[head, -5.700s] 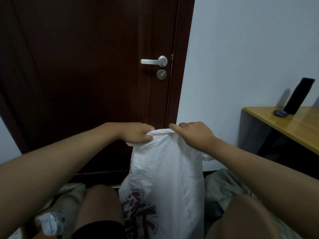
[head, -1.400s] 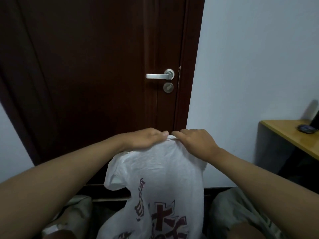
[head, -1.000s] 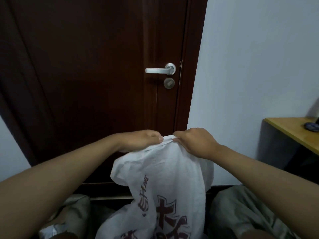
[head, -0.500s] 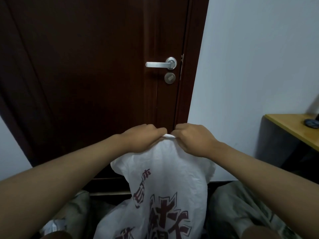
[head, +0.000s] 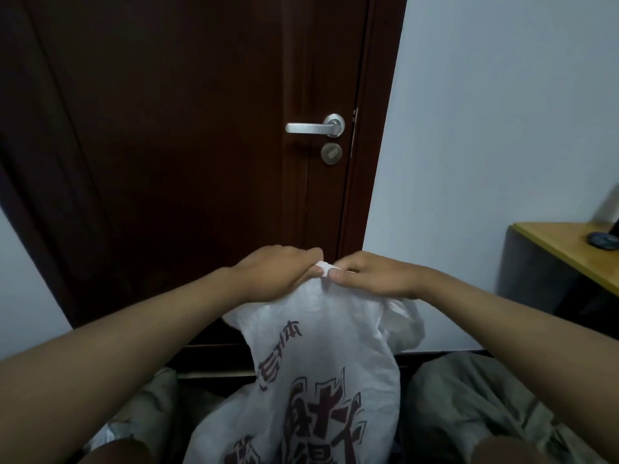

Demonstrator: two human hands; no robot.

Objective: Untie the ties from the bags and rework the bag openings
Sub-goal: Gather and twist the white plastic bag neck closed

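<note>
A: Count, head view. Hands: two, the left hand (head: 281,279) and the right hand (head: 371,279).

B: Bags?

A: One white plastic bag (head: 321,373) with dark red print. Its top is gathered into one bunch.

B: Fixtures?

A: One dark wooden door (head: 187,145), one silver lever handle (head: 315,126), one round lock (head: 331,153) under it. One yellow-topped table (head: 566,252); one small dark object (head: 603,246) on it, kind not readable.

B: Ties?

A: Cannot tell.

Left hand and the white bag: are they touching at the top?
Touching. The head view shows the left hand pinching the gathered top of the white bag, right beside the right hand.
</note>
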